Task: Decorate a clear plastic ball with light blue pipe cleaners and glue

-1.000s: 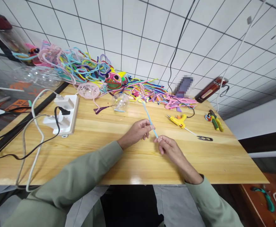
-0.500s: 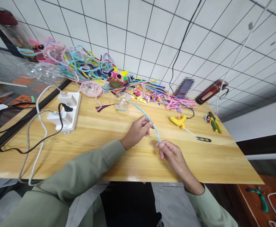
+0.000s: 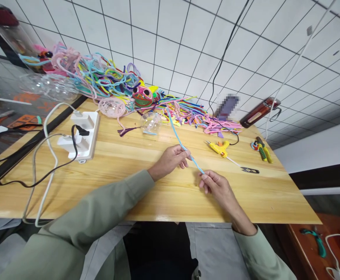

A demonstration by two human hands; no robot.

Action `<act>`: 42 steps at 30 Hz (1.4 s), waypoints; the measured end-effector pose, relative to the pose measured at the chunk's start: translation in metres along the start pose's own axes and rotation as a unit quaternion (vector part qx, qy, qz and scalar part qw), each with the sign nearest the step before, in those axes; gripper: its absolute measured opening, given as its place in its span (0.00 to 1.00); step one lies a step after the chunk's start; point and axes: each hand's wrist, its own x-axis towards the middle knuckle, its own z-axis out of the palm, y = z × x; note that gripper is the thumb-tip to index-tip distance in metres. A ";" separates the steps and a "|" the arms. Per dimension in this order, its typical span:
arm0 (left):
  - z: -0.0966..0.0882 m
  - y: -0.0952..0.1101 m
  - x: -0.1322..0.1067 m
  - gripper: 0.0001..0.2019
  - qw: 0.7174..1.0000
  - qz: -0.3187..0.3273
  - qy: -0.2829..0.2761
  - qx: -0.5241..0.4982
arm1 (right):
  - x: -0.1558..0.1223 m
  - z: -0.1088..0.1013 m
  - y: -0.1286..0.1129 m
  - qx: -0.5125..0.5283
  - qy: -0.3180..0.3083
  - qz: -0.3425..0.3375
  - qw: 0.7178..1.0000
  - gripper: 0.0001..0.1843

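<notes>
A long light-blue pipe cleaner (image 3: 178, 137) slants above the wooden table (image 3: 135, 186). My left hand (image 3: 172, 159) pinches it partway along. My right hand (image 3: 216, 187) pinches its near end. The far end rises toward the heap of coloured pipe cleaners (image 3: 111, 83) along the wall. Both hands hover a little above the tabletop, close together.
A white power strip (image 3: 82, 134) with cables lies at the left. A clear plastic ball (image 3: 150, 123), a pink ball (image 3: 111, 107) and a pink-and-green toy face (image 3: 142, 97) sit by the heap. A yellow glue gun (image 3: 220, 147), black snips (image 3: 248, 170) and pliers (image 3: 263, 149) lie at the right.
My right hand has drawn the near end of the blue pipe cleaner right and toward me, stretching it out. More of it now shows between my hands.
</notes>
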 end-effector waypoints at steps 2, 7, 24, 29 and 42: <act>0.000 -0.001 0.000 0.25 1.000 -0.009 -0.001 -0.008 | -0.001 -0.007 0.003 -0.032 0.017 -0.017 0.999 0.25; 0.004 -0.005 0.000 0.26 1.000 -0.011 0.000 -0.021 | 0.000 -0.018 0.011 -0.205 0.063 -0.074 0.974 0.24; 0.001 0.002 0.003 0.27 0.995 -0.013 0.009 -0.098 | -0.009 0.003 0.028 -0.471 0.052 -0.248 0.845 0.18; 0.001 0.003 0.001 0.25 0.994 -0.010 0.010 -0.110 | -0.006 -0.012 0.035 -0.459 0.075 -0.226 0.856 0.19; 0.015 -0.005 -0.006 0.31 0.993 -0.024 -0.102 -0.051 | 0.027 -0.014 -0.039 -0.295 0.161 -0.257 0.906 0.24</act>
